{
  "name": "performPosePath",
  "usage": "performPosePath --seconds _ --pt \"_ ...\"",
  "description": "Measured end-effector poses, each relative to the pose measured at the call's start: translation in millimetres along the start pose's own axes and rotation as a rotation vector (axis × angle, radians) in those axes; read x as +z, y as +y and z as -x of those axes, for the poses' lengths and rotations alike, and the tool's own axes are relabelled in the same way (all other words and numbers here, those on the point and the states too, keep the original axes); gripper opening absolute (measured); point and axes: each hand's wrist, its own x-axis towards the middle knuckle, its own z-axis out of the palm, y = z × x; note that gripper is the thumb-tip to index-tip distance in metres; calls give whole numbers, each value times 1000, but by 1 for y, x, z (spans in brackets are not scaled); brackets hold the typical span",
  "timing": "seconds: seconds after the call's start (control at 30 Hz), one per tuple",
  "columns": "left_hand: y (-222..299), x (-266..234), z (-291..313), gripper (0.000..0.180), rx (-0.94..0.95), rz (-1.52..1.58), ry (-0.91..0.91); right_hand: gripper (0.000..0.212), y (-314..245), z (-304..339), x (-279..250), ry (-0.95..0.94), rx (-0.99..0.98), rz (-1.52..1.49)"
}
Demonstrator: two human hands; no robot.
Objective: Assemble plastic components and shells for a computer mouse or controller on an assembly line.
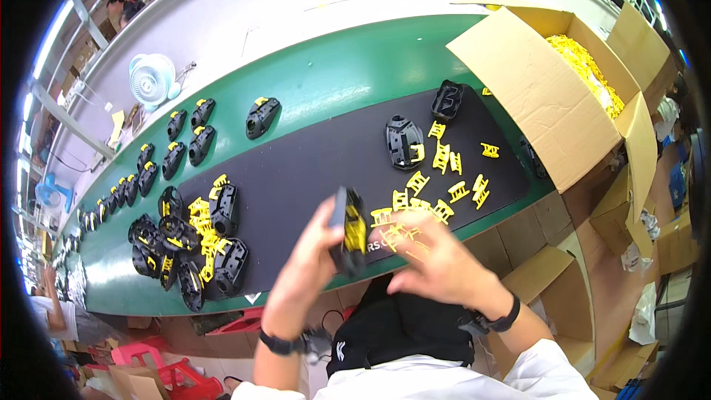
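Note:
My left hand (306, 270) grips a black plastic housing (343, 215) with a yellow part showing in it, raised on edge above the near side of the dark mat. To its right, my right hand (441, 263) is over a cluster of yellow plastic clips (416, 181), thumb and fingers apart. Its fingertips are slightly blurred and overlap the nearest clips; contact is hard to make out. Farther back on the mat are two more black housings, one (404, 142) with a yellow piece at its edge and an open one (447, 100).
Left of the mat's middle, several black housings (224, 209) surround a pile of yellow clips (201, 222). More housings (200, 145) stand in rows along the green table (326, 63). At right, an open cardboard box (541, 104) holds yellow pieces. A fan (152, 80) stands behind.

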Motion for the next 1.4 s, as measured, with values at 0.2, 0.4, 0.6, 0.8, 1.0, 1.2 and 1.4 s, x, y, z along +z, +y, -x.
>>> performPosePath --seconds 0.2,0.4,0.6,0.8,1.0,1.2,1.4 --pt "51 -67 -191 97 264 -1662 382 30 97 2 -44 330 535 438" --pt "61 -110 -285 87 70 -1969 511 17 115 1 -34 181 544 466" --pt "44 35 -221 77 293 -1732 153 10 116 5 -47 465 626 152" --pt "4 67 -199 87 88 -1742 47 17 90 10 -34 619 615 -364" --pt "38 48 -146 75 84 -652 -40 13 75 35 -44 645 683 -798" --pt "6 26 -46 44 72 317 -234 12 30 22 -29 679 572 -767" --pt "-37 20 -4 35 168 378 -139 9 -9 22 -14 583 456 -803"
